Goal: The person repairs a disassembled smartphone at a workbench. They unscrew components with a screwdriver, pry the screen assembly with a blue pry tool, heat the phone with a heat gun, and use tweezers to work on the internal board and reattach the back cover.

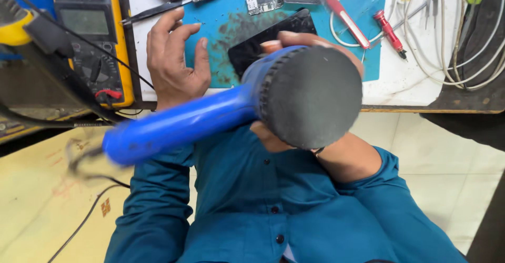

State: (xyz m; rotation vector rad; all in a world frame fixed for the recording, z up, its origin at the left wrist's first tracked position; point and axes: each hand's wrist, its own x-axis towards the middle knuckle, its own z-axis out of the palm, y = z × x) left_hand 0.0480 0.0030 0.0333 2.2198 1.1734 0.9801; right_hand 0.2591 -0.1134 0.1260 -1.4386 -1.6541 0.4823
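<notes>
Blue heat gun, gripped by the right hand, blocks the black phone; left hand rests spread on the tabletop beside a yellow multimeter.

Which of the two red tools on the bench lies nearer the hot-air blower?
The longer, flat red tool, lying on the blue mat; the small red screwdriver sits farther right, toward the white cables.

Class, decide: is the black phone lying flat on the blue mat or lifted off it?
Flat: the black phone rests on the blue mat, partly hidden behind the blue heat gun.
</notes>
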